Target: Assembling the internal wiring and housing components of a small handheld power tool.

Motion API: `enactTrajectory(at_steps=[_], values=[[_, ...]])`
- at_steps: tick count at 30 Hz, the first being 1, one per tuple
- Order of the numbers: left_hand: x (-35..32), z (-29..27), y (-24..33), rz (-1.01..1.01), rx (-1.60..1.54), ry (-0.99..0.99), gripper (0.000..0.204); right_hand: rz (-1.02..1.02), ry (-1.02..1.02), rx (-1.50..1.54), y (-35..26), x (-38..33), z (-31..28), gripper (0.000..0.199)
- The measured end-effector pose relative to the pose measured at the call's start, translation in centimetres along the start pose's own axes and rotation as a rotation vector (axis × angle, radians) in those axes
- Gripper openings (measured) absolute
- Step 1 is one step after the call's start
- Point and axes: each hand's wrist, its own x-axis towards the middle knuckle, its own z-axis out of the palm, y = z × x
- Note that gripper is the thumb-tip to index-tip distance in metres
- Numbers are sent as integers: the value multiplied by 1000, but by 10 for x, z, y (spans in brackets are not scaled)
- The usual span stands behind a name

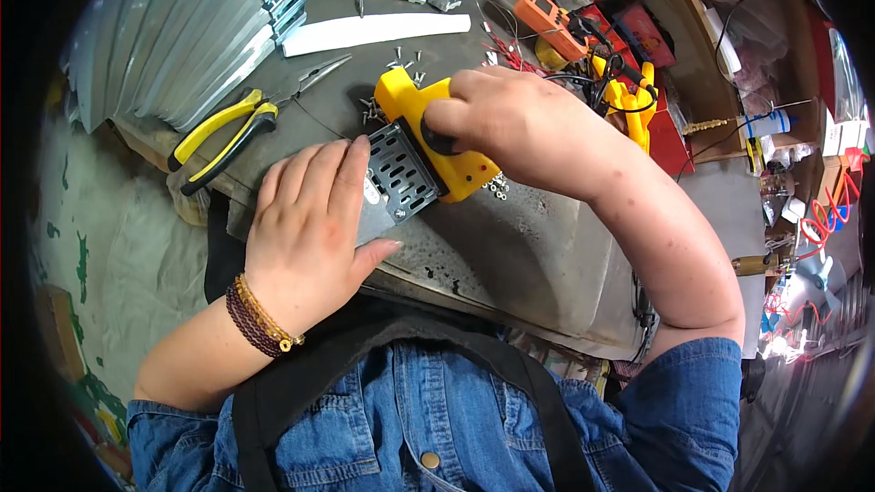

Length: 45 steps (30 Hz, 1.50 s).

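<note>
A grey metal case with a slotted, perforated face (401, 167) lies on the bench, tilted, against a yellow block-shaped housing (398, 93). My left hand (308, 205) spans the case, its fingers along the top and far side and its thumb at the near edge, and covers the left part of it. Over the yellow housing, my right hand (510, 123) is closed with curled fingers around a round black knob (437, 138), which is mostly hidden. Small loose screws (372, 113) lie beside the housing's far left side, and several nuts (497, 187) are by its right end.
Black-and-yellow long-nose pliers (219, 137) lie left of my hands. Beyond are a white strip (378, 33) and stacked grey metal sheets (178, 32). An orange meter (550, 23), dark cables and another yellow tool (633, 105) crowd the far right. The grey bench (547, 273) has a curved near edge.
</note>
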Motion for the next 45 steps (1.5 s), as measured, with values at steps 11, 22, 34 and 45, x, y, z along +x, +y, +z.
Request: enactTrajectory(at_steps=[11,22,34,45], values=[[1,0,1,-4,18,-7,87,-364,160,49,17,-1,1,23],[2,0,0,11,24,-9,88,-270,171,-92,9,-4,3,15],[5,-1,3,5,63,-68,90,95,213,-214,6,4,11,55],[9,-3,5,1,36,-94,91,579,258,-47,238,-49,-1,34]])
